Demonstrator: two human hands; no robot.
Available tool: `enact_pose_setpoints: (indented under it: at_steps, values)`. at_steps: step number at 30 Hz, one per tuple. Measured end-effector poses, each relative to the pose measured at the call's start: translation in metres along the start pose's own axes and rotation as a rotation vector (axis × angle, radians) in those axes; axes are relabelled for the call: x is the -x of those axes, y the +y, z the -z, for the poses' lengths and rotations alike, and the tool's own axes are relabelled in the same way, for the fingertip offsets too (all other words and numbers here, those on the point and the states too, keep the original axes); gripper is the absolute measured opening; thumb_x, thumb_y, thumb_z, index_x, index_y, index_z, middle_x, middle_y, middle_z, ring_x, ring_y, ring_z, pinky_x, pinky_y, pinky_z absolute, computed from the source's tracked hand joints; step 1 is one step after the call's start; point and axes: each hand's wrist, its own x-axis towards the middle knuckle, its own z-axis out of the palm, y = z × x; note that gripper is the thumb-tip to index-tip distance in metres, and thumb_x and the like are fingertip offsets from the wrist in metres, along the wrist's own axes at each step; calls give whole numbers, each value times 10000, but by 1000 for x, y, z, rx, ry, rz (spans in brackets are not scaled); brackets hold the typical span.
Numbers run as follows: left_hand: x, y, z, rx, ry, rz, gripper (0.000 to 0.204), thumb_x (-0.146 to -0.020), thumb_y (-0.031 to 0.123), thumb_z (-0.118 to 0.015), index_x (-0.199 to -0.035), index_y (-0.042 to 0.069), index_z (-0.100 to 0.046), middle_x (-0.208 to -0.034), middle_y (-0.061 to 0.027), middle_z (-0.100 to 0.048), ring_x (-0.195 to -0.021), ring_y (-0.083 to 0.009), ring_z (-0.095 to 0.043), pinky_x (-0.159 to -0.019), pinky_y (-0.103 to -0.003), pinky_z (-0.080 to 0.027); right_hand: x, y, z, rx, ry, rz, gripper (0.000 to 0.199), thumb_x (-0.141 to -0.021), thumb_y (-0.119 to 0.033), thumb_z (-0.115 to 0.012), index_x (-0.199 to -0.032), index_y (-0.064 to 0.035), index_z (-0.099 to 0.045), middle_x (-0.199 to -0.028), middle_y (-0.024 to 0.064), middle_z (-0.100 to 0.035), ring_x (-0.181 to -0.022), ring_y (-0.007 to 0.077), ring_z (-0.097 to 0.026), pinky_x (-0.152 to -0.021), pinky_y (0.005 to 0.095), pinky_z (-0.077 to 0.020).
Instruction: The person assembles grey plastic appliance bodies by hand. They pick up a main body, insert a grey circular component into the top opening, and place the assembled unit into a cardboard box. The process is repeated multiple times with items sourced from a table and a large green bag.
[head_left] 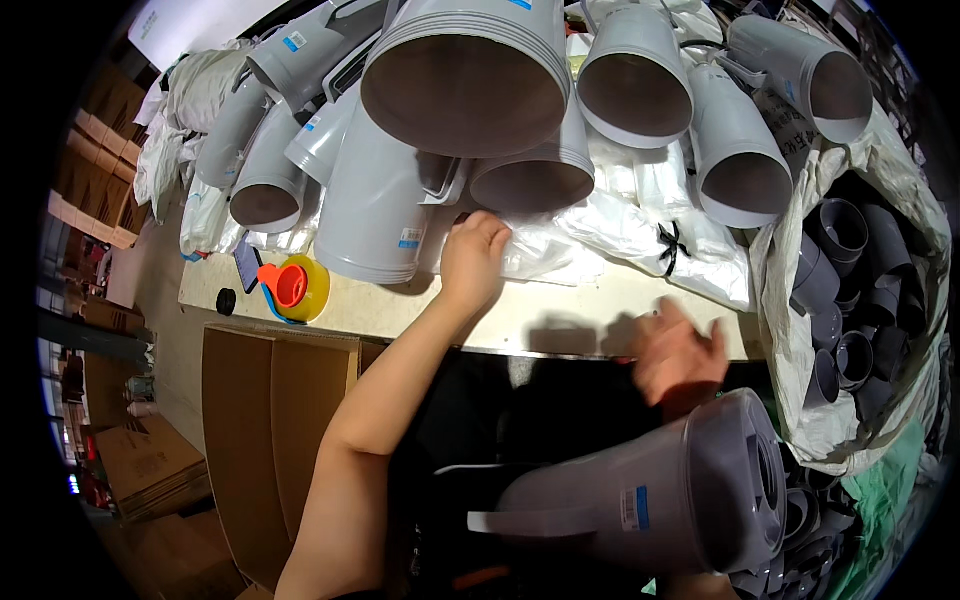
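Note:
My left hand (476, 262) reaches onto the table with its fingers curled at a clear plastic bag (550, 255); they look closed on its edge. Just beside it stands a large grey pitcher (368, 200) with a handle and a small label. My right hand (680, 355) hovers by the table's front edge, a little blurred, its fingers apart and holding nothing. Below that hand, a grey lidded pitcher (640, 490) lies on its side against my right arm, its lid end to the right. It covers most of that forearm.
More grey pitchers, such as an open-mouthed one (470, 80), crowd the table's back. To the right, a white sack (830, 440) holds several dark grey cups (855, 355). At left are a yellow tape roll (318, 290), a phone (247, 262) and an open carton (240, 430).

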Motion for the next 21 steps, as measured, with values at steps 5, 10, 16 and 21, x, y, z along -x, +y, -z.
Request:
enact_pose_setpoints:
  at_steps: [5,10,16,21]
  values:
    - [-23,11,-2,-43,13,274,241,-1000,197,-574,-871,8,-652,-815,-213,-658,-729,-389,-631,-697,-473,-493,-32,51,-15,586,-61,-322,350,-964,-228,-675,-1185,24,-574,-953,156,-672,-771,250,-696,-728,322,-581]
    - [32,91,22,771,-105,478,317,-1047,240,-531,-850,12,-629,-767,-58,-608,-693,-147,-518,-655,-322,-451,-40,79,10,699,153,234,238,-895,31,-706,-1118,14,-623,-979,103,-698,-882,186,-697,-788,334,-579]
    - [62,149,83,1026,-170,589,232,-1064,157,-495,-988,-7,-641,-855,-78,-684,-860,-178,-659,-832,-350,-547,-21,61,-7,562,380,157,305,-792,53,-714,-1093,9,-723,-939,86,-746,-875,181,-686,-801,302,-543]
    - [75,178,114,1139,-237,659,252,-1060,234,-522,-940,26,-597,-769,-35,-597,-696,-150,-609,-710,-275,-508,14,38,5,1367,588,580,146,-822,27,-639,-900,-61,-726,-884,124,-735,-844,204,-694,-775,333,-555]
